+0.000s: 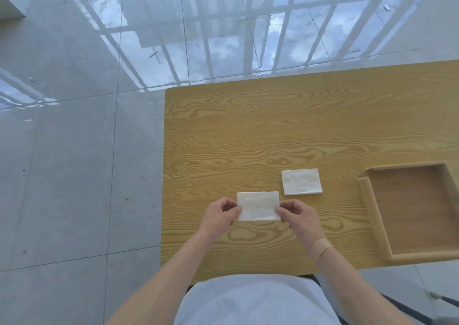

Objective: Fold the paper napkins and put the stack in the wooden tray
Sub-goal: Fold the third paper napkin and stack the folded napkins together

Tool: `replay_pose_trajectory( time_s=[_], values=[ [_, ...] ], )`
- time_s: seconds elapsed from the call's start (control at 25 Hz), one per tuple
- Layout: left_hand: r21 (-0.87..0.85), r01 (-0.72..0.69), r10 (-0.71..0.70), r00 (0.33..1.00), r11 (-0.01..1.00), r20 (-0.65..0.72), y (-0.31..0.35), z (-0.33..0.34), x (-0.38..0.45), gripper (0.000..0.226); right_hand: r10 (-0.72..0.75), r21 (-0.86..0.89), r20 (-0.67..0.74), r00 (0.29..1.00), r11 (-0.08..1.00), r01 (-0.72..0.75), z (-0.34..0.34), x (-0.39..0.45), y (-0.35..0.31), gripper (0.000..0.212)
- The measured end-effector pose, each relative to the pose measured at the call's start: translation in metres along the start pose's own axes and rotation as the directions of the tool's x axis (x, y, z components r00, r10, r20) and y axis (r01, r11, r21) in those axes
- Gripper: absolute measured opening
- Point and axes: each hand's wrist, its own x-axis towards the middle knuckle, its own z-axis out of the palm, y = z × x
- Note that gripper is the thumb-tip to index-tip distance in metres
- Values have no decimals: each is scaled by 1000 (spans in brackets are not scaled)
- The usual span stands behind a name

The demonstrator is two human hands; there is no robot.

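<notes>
A white paper napkin [258, 205], folded into a rectangle, lies flat on the wooden table [248, 131] near its front edge. My left hand [219, 215] pinches its left end and my right hand [298, 215] pinches its right end. A second folded napkin [301, 182] lies flat a little further back and to the right, apart from both hands. The wooden tray [375, 215] sits at the right side of the table, with nothing in it; its right part runs out of the frame.
The table's left edge is close to my left hand, with glossy grey floor tiles [74, 151] beyond it. A plaster wraps my right wrist [321, 246]. Bare tabletop stretches behind the napkins.
</notes>
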Motion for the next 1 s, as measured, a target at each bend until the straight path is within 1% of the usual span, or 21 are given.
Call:
replay_pose_trajectory(
  time_s=[0.2,0.32,0.44,0.68,1.0],
  values=[
    [24,-3,4,999,1000,-40,23,61,-1,7,-47,-45,0,999,998,47,-65,17,1,5],
    [25,-11,13,995,1000,-97,33,90,1,5,-58,-74,33,998,995,60,-95,30,0,7],
    [-13,-16,14,987,1000,-161,40,109,2,4,-71,-120,54,996,990,77,-115,41,2,8],
    [-37,-30,21,977,999,-213,50,125,12,7,-49,-147,53,997,987,57,-130,55,0,9],
    [51,61,-49,978,997,-204,52,126,44,8,-1,-139,-18,1000,990,-1,-121,80,-9,6]
  ],
)
